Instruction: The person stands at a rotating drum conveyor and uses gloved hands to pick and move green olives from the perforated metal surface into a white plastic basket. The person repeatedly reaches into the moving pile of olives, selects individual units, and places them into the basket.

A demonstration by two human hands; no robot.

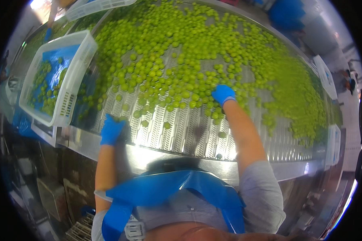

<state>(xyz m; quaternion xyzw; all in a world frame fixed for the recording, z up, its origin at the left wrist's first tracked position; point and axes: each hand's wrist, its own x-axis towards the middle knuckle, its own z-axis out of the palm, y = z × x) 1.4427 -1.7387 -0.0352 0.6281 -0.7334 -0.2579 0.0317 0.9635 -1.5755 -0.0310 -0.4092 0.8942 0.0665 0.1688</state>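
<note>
Small round green fruits [181, 87] lie loose across a perforated metal slat conveyor [178, 141], thickest at its far side and to the right. My right hand [224, 94], in a blue glove, reaches in among them at the middle; its fingers point away and are partly hidden, so what they hold does not show. Near the conveyor's front left edge is my left hand [111, 130], gloved in blue too. A finger and the thumb stand apart there, with a little green showing beside them. Its palm side is hidden.
At left, a white plastic crate [80, 70] with a blue lining holds more green fruits. Another white crate [101, 6] stands beyond. A metal rim [141, 155] runs along the front. A co-worker's gloved hand [48, 34] shows at far left. White containers [325, 76] line the right side.
</note>
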